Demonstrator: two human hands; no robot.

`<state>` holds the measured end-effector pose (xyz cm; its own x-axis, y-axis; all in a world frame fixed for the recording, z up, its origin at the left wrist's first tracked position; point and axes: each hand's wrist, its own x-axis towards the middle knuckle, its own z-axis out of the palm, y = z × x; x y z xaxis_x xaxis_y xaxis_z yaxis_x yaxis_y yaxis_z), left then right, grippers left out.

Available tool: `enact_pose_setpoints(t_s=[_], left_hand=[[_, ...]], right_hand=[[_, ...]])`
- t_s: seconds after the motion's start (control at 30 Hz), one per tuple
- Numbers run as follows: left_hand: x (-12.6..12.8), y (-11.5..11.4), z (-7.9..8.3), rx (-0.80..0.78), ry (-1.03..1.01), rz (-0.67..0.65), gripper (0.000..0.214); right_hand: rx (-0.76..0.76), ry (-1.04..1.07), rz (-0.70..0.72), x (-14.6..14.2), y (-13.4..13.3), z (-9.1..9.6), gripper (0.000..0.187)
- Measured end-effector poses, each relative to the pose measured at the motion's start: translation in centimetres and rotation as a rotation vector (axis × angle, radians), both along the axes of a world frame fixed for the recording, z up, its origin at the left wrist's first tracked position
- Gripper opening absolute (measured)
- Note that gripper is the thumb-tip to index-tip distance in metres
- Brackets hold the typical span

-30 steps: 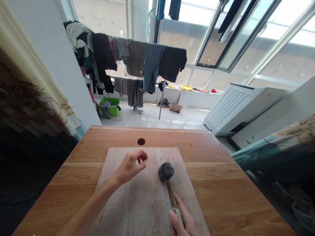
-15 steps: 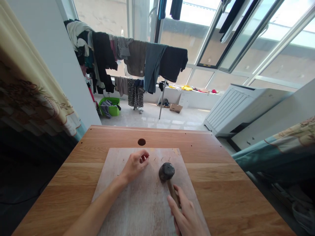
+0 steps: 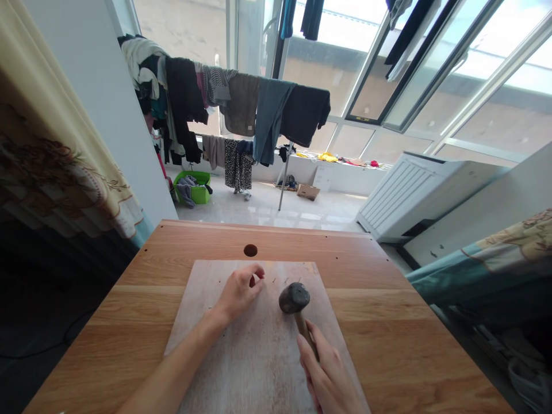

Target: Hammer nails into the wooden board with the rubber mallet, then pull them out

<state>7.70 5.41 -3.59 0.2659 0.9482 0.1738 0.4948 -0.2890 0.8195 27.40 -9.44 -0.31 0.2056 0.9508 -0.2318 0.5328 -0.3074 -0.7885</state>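
Observation:
My right hand (image 3: 325, 362) is wrapped round the wooden handle of a rubber mallet (image 3: 294, 298). The mallet's black head is over the right half of a pale, worn wooden board (image 3: 245, 356). Near the board's far edge, my left hand (image 3: 241, 290) has thumb and forefinger pinched together; whatever they hold is too small to make out. Just right of those fingertips a few thin nails (image 3: 286, 280) stand up from the board in a row, between my left hand and the mallet head.
The board lies on a brown wooden table (image 3: 401, 333) with a round hole (image 3: 250, 250) near its far edge. Beyond the table are a rack of hanging clothes (image 3: 271, 118), a green basin (image 3: 200, 192) and a white ribbed cabinet (image 3: 401, 192). Curtains (image 3: 56, 132) hang at both sides.
The mallet head has turned slightly and shifted a little to the right, with my right hand. My left hand keeps its pinch at nearly the same spot. The whole view has shifted slightly.

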Motion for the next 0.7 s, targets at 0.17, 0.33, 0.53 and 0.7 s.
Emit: enact_pose_setpoints(t_s=[0.17, 0.33, 0.53, 0.7], left_hand=[[0.1, 0.1, -0.1, -0.013, -0.043, -0.004, 0.024], [0.1, 0.1, -0.2, -0.011, -0.054, -0.006, 0.031], [0.0, 0.2, -0.4, 0.005, -0.012, -0.002, 0.039], [0.0, 0.2, -0.4, 0.004, -0.023, -0.008, 0.039]], right_hand=[[-0.053, 0.187, 0.100, -1.4, 2.7, 2.4, 0.064], [0.053, 0.103, 0.189, -2.5, 5.4, 3.0, 0.058], [0.096, 0.060, 0.152, -3.4, 6.0, 1.3, 0.058], [0.072, 0.086, 0.167, -3.5, 5.8, 0.8, 0.061]])
